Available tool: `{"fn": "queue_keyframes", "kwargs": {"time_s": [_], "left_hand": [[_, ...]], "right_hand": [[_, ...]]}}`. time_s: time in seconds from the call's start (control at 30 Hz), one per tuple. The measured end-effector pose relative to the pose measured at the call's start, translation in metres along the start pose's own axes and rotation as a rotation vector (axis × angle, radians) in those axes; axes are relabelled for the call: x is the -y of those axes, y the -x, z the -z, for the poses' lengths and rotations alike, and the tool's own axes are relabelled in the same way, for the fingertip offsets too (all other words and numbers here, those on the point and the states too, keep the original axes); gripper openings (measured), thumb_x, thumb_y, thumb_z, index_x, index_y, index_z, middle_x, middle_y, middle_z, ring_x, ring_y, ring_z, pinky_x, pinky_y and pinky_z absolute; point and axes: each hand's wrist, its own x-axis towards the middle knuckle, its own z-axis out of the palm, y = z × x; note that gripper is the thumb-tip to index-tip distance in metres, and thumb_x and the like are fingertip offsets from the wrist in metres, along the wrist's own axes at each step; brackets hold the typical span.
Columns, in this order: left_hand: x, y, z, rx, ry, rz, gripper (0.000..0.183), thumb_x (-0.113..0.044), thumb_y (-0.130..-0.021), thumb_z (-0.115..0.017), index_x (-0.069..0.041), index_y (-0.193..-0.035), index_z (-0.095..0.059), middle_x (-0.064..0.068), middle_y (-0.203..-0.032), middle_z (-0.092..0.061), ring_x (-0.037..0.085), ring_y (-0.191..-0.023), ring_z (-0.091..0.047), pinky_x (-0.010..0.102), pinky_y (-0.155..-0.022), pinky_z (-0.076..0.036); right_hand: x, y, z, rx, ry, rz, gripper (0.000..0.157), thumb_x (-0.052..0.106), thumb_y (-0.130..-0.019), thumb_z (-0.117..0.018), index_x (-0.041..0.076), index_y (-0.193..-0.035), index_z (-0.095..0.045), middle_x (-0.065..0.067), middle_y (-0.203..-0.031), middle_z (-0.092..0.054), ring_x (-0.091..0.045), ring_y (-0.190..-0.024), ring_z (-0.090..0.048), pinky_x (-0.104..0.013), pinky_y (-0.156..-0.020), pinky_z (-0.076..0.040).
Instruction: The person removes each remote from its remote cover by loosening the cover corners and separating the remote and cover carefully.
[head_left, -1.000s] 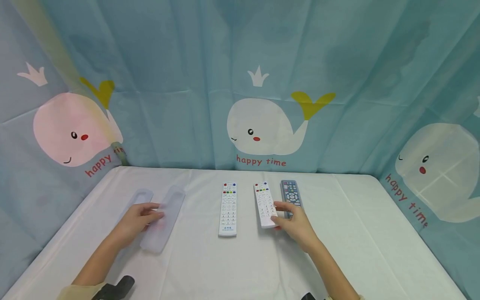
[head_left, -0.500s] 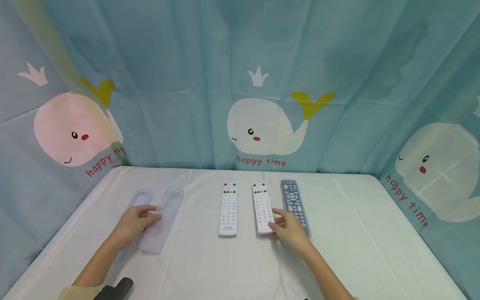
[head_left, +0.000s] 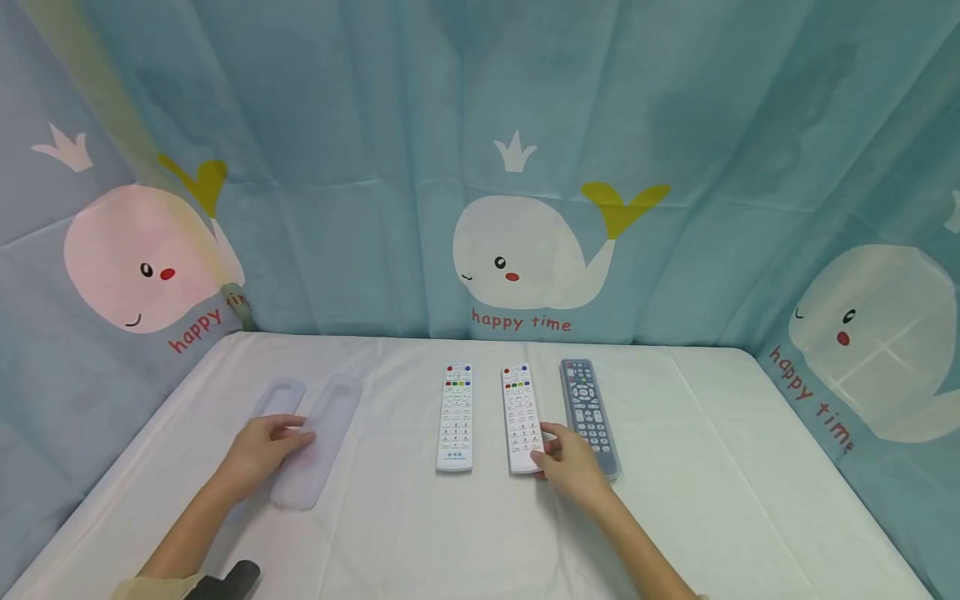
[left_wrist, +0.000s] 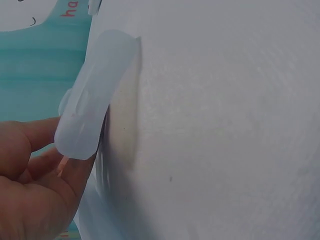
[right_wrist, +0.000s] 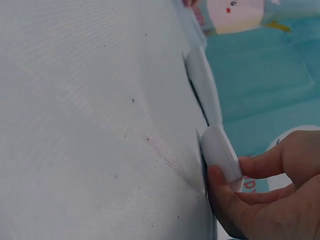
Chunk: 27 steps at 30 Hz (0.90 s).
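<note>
My left hand (head_left: 266,450) grips the side of a translucent silicone remote cover (head_left: 322,450) between thumb and fingers, seen also in the left wrist view, where the cover (left_wrist: 92,95) tilts up over the cloth. A second translucent cover (head_left: 283,396) lies partly hidden behind that hand. My right hand (head_left: 573,467) pinches the lower right edge of a white remote control (head_left: 521,417), thumb on its front. In the right wrist view this remote (right_wrist: 220,150) is close to the cloth. Another white remote (head_left: 455,417) lies parallel to its left. A grey remote in a clear cover (head_left: 585,396) lies just right, its edge overlapped by the hand.
A white cloth (head_left: 390,533) covers the table. Blue curtains (head_left: 360,250) printed with whales hang behind and along both sides. A black strap piece (head_left: 236,579) sits at the left wrist.
My right hand has moved left and nearer with the white remote, setting it straighter and uncovering more of the grey remote. The left hand has shifted slightly left with its cover.
</note>
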Motion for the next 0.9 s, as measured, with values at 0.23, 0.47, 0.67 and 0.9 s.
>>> {"fn": "queue_keyframes", "kwargs": {"time_s": [0.23, 0.47, 0.67, 0.9], "left_hand": [[0.002, -0.001, -0.004, -0.026, -0.088, -0.038, 0.049, -0.018, -0.102, -0.07, 0.021, -0.13, -0.059, 0.026, -0.105, -0.072, 0.023, -0.089, -0.066, 0.028, -0.067, -0.055], [0.001, 0.003, -0.002, -0.016, -0.132, -0.045, 0.052, -0.022, -0.102, -0.07, 0.019, -0.132, -0.059, 0.031, -0.111, -0.07, 0.029, -0.091, -0.069, 0.034, -0.07, -0.058], [0.002, 0.013, 0.003, -0.015, -0.127, -0.04, 0.047, -0.021, -0.101, -0.071, 0.016, -0.131, -0.062, 0.025, -0.107, -0.073, 0.018, -0.08, -0.066, 0.027, -0.062, -0.055], [0.008, 0.025, 0.01, 0.003, -0.043, 0.003, 0.044, -0.017, -0.101, -0.071, 0.016, -0.129, -0.063, 0.02, -0.103, -0.074, 0.025, -0.085, -0.076, 0.032, -0.069, -0.064]], "right_hand": [[0.002, 0.001, -0.001, -0.012, 0.019, -0.013, 0.053, -0.001, -0.096, -0.07, -0.013, -0.144, -0.051, -0.016, -0.101, -0.062, -0.017, -0.08, -0.066, -0.03, -0.066, -0.058], [0.001, 0.003, -0.001, -0.014, 0.021, -0.011, 0.054, 0.001, -0.095, -0.072, -0.012, -0.143, -0.053, -0.013, -0.097, -0.061, -0.014, -0.074, -0.063, -0.026, -0.062, -0.054], [0.001, 0.004, 0.001, -0.014, -0.001, -0.019, 0.054, 0.0, -0.095, -0.072, -0.011, -0.144, -0.053, -0.014, -0.1, -0.061, -0.015, -0.076, -0.065, -0.027, -0.063, -0.057], [0.004, 0.009, 0.009, -0.009, -0.041, -0.039, 0.048, -0.001, -0.096, -0.068, -0.009, -0.142, -0.056, -0.015, -0.103, -0.062, -0.017, -0.075, -0.067, -0.032, -0.067, -0.062]]}}
